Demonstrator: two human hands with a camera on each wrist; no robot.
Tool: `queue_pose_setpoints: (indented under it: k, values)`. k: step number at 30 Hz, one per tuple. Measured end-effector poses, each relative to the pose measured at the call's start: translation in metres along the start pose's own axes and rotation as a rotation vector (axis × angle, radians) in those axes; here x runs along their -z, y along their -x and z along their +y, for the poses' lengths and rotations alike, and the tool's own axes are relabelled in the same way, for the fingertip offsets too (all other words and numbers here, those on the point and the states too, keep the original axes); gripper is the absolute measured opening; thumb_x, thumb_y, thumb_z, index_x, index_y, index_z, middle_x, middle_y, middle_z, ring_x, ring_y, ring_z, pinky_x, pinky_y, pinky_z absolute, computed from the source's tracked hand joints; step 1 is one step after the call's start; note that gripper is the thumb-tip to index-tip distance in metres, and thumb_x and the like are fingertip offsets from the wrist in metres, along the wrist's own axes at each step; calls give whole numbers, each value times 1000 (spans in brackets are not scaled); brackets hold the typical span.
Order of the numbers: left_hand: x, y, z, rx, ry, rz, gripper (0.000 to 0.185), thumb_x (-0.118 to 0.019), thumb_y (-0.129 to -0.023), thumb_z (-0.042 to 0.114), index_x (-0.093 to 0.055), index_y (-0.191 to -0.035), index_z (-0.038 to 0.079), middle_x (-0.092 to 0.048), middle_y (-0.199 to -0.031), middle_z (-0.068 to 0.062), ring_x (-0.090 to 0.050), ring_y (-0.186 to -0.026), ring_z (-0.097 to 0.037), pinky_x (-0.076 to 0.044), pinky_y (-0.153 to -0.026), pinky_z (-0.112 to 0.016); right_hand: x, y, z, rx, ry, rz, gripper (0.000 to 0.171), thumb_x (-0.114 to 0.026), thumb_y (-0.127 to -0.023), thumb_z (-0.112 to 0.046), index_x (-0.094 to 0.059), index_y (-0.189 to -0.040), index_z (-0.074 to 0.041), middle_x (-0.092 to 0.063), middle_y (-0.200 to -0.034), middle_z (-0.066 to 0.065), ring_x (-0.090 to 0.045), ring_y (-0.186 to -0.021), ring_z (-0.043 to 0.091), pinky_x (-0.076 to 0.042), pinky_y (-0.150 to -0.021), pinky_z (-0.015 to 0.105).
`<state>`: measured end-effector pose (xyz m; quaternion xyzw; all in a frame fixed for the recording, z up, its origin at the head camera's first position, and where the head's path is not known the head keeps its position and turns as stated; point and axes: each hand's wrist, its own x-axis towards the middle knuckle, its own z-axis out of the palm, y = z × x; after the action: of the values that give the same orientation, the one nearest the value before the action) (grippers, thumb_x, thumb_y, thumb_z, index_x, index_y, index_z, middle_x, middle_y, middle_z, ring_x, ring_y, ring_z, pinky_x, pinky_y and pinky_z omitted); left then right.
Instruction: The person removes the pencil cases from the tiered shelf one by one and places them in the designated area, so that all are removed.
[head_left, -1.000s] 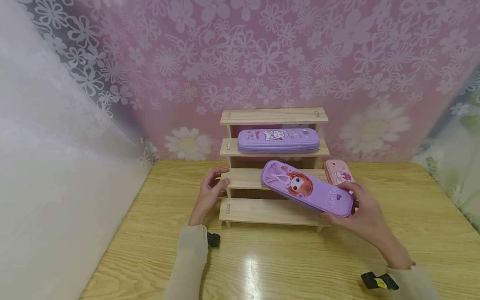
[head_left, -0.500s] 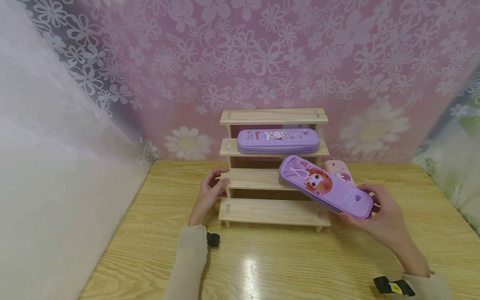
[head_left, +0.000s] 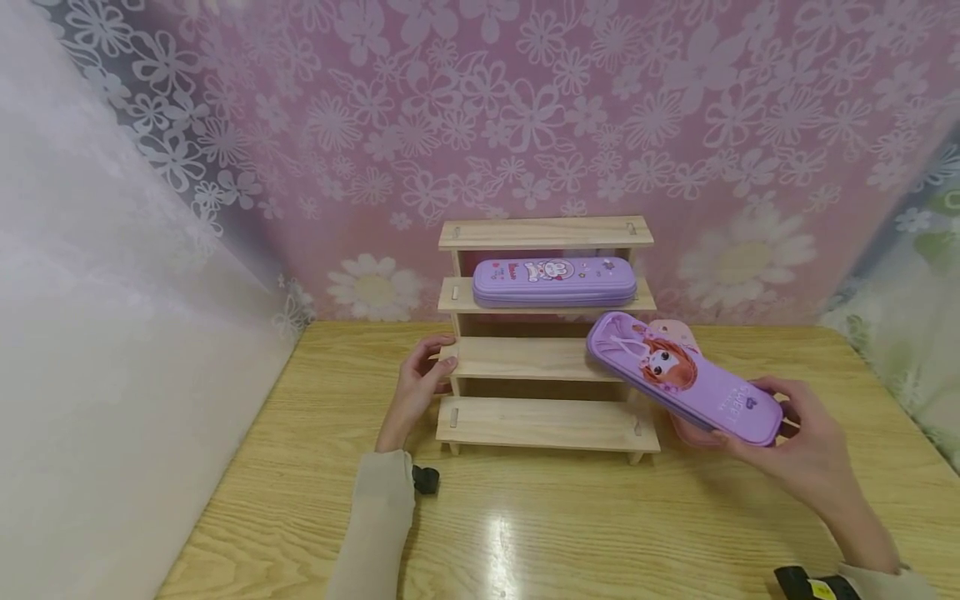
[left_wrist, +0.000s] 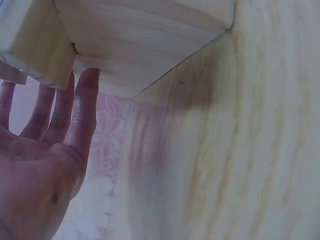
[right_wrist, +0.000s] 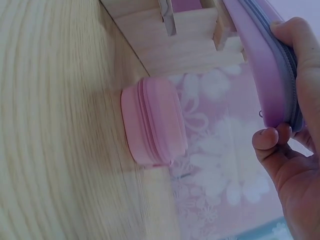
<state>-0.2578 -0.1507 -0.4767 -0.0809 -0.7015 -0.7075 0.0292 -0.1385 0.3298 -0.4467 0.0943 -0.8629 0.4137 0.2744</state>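
My right hand [head_left: 813,454] grips one end of a purple zippered pencil case [head_left: 686,379] printed with a red-haired girl, held tilted in the air. It overlaps the right side of a tiered wooden display rack [head_left: 547,421]. In the right wrist view, my thumb lies along the case's [right_wrist: 265,65] zipper side, with fingertips at its end. A pink pencil case [right_wrist: 155,120] lies on the table beside the rack, mostly covered by the purple one in the head view. My left hand [head_left: 422,379] holds the rack's left edge at the third tier from the top.
Another purple pencil case [head_left: 555,282], with a bunny print, lies on the rack's second tier. The rack stands on a wood-grain table [head_left: 585,525]. A pink floral curtain [head_left: 525,125] hangs close behind; a white sheet [head_left: 135,333] closes off the left side.
My right hand has carried the girl-print pencil case rightward, away from the third tier and over the pink case. My left hand stays on the rack's edge.
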Motion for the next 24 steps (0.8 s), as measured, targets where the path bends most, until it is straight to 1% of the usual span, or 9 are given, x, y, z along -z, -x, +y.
queue_pose_setpoints:
  k: [6, 11, 16, 19, 24]
  values:
    - [0, -1, -2, 4, -6, 1, 36, -67, -100, 16, -60, -134, 9, -59, -123, -9, -66, -96, -16, -62, -69, -37, 11, 5, -2, -27, -2, 13, 84, -92, -50, 17, -60, -127, 3, -56, -111, -20, -57, -71, -10, -46, -57, 7]
    - [0, -1, -2, -11, -13, 9, 33, -68, -99, 17, -62, -131, 11, -60, -121, -8, -67, -97, -17, -62, -70, -39, 19, 8, -3, -46, 4, 29, 83, -91, -52, 16, -61, -128, 2, -58, -111, -23, -59, -71, -14, -47, -59, 5]
    - [-1, -1, -3, -9, -16, 17, 34, -67, -99, 15, -61, -132, 10, -61, -120, -5, -67, -97, -14, -62, -70, -37, 25, 9, -2, -31, 8, 40, 83, -88, -53, 20, -62, -129, 3, -58, -113, -26, -60, -71, -16, -48, -59, 5]
    - [-1, -1, -3, -9, -7, 14, 36, -66, -99, 15, -60, -133, 8, -60, -119, -4, -67, -96, -14, -61, -70, -38, 29, 10, -3, -10, 12, 53, 82, -86, -53, 23, -62, -129, 4, -58, -116, -26, -60, -75, -17, -47, -61, 3]
    - [0, -2, -5, -13, 3, 11, 35, -67, -98, 18, -61, -131, 9, -60, -118, -3, -66, -94, -14, -61, -68, -35, 36, 12, -4, -6, 25, 84, 78, -84, -53, 24, -65, -127, 6, -59, -115, -28, -58, -77, -18, -46, -65, 0]
